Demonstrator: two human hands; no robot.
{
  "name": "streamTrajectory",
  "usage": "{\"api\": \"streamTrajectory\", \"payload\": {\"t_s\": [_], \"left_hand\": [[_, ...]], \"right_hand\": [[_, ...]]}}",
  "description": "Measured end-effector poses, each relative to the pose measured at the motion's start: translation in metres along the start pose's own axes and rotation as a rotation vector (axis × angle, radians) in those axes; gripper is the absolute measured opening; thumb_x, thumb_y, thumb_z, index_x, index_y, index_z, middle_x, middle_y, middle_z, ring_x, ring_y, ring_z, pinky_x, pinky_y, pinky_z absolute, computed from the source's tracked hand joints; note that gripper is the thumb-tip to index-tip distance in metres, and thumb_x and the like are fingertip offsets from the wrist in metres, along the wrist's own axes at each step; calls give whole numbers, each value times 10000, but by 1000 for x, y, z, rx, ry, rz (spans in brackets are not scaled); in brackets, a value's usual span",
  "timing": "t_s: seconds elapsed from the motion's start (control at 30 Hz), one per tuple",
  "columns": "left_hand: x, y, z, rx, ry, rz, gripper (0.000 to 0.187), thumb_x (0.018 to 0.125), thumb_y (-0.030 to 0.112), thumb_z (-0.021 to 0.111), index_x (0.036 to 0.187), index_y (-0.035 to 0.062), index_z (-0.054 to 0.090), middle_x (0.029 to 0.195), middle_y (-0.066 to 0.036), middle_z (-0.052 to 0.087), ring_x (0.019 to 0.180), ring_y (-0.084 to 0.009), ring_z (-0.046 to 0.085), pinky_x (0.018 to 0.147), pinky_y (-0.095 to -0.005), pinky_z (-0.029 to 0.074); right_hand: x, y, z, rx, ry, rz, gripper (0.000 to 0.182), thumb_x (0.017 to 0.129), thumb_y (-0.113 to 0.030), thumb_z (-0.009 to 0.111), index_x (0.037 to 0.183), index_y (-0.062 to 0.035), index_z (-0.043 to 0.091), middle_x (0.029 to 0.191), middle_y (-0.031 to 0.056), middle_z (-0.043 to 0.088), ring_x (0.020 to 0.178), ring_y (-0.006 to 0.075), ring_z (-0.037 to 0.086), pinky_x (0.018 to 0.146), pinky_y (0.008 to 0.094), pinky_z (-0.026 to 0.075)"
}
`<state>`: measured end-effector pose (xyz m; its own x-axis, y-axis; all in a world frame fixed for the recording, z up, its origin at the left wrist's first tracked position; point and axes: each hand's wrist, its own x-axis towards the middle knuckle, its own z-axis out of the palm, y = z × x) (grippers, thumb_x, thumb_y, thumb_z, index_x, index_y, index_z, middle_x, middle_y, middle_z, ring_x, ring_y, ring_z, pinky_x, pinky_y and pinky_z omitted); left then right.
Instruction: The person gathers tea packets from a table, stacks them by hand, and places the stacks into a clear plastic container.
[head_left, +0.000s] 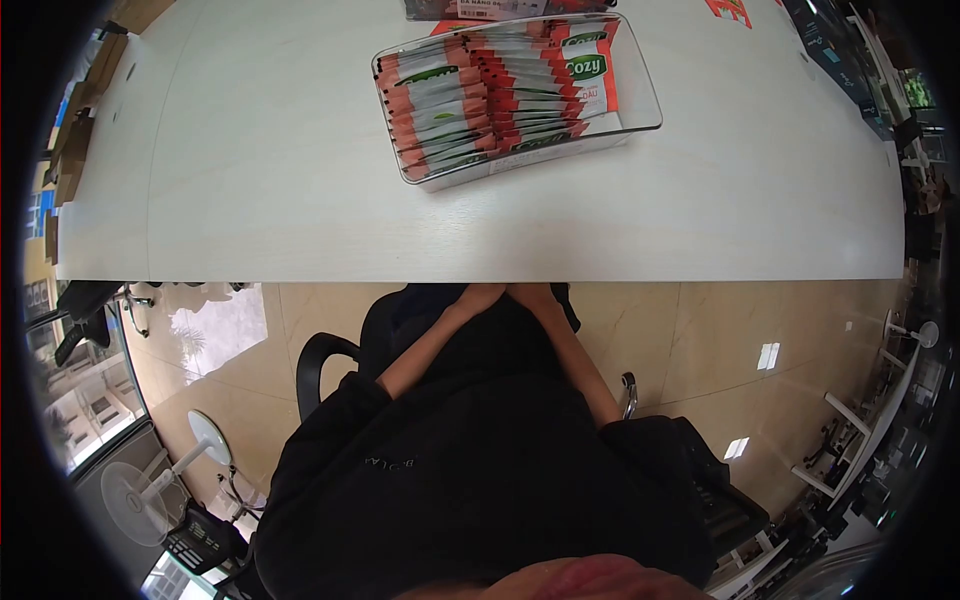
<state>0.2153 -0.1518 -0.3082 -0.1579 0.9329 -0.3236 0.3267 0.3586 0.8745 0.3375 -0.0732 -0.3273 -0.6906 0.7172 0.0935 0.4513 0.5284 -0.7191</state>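
My left hand [482, 296] rests in my lap, partly under the front edge of the white table [270, 200]. Close beside it lies my right hand [530, 293]; the fingers of both are hidden by the table. On the tabletop, ahead of my hands and apart from them, stands a clear plastic bin [640, 110]. Rows of red and white sachets [440, 105] fill most of it. One sachet marked "Cozy" [590, 70] lies face up at the bin's right side.
Behind the bin is a dark package [480, 10] with a white label. A loose red sachet [730, 10] lies farther right, near a dark box [835, 60] at the table's right edge. A white fan [140, 495] stands on the floor to the left.
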Motion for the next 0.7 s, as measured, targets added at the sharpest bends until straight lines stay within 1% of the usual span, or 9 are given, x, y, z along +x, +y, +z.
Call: {"api": "streamTrajectory", "payload": {"t_s": [0.03, 0.1, 0.2, 0.37, 0.43, 0.5, 0.53, 0.63, 0.7], "left_hand": [[2, -4, 1, -41, 34, 25, 347, 1014, 175, 505, 1283, -36, 565, 1262, -283, 610, 1212, -395, 569, 1032, -441, 441], [4, -6, 1, -51, 14, 35, 360, 1015, 174, 506, 1306, -34, 550, 1288, -281, 598, 1230, -397, 558, 1041, -437, 437], [4, 0, -1, -56, -1, 25, 379, 1021, 181, 506, 1335, -31, 533, 1322, -278, 581, 1257, -396, 542, 1053, -432, 430], [-1, 9, -3, -58, 17, 9, 388, 1031, 206, 511, 1336, -32, 535, 1327, -272, 581, 1266, -388, 540, 1056, -427, 427], [-1, 9, -4, -49, -21, -3, 386, 1032, 203, 508, 1335, -35, 534, 1327, -274, 580, 1268, -385, 540, 1056, -427, 427], [0, 12, -7, -49, -51, -37, 385, 1030, 200, 508, 1336, -34, 533, 1326, -274, 580, 1268, -389, 539, 1057, -431, 426], [1, 16, -9, -51, -83, -77, 385, 1029, 197, 507, 1336, -33, 532, 1326, -274, 580, 1267, -393, 538, 1059, -434, 424], [-2, 15, -6, 18, -39, -32, 370, 1023, 188, 509, 1317, -33, 548, 1314, -277, 585, 1259, -401, 539, 1056, -444, 425], [0, 11, -5, 7, -24, -18, 370, 1023, 194, 513, 1312, -33, 552, 1303, -272, 595, 1243, -389, 553, 1047, -439, 432]], "right_hand": [[1, 0, -1, 1, 3, -2, 370, 891, -228, 686, 1176, 4, 649, 1174, 218, 662, 1114, 392, 609, 977, 492, 461], [0, 0, -3, 47, -93, 92, 427, 894, -187, 648, 1269, 11, 599, 1271, 259, 607, 1225, 433, 539, 1060, 515, 410], [-1, 3, -2, 43, -136, 109, 425, 875, -179, 661, 1251, 12, 610, 1257, 260, 615, 1211, 435, 549, 1050, 520, 419], [-4, -3, -4, 41, -80, 89, 411, 863, -168, 665, 1228, 16, 622, 1229, 259, 629, 1191, 438, 563, 1040, 516, 428], [-5, -3, -5, 51, -79, 100, 411, 863, -166, 665, 1228, 18, 622, 1229, 259, 629, 1193, 439, 561, 1042, 514, 427], [-3, -3, -6, 40, -148, 127, 432, 875, -186, 660, 1254, 14, 607, 1254, 253, 619, 1216, 431, 549, 1051, 508, 420], [-2, -3, -6, 40, -146, 114, 432, 875, -186, 660, 1254, 14, 607, 1254, 253, 619, 1216, 431, 549, 1051, 508, 420], [0, -3, -3, 24, -126, 126, 450, 895, -206, 647, 1284, 12, 587, 1288, 250, 603, 1236, 426, 537, 1059, 510, 411], [-1, -3, -1, -63, 26, 39, 429, 873, -233, 710, 1222, 5, 629, 1215, 229, 646, 1166, 404, 587, 1005, 494, 449]]}}
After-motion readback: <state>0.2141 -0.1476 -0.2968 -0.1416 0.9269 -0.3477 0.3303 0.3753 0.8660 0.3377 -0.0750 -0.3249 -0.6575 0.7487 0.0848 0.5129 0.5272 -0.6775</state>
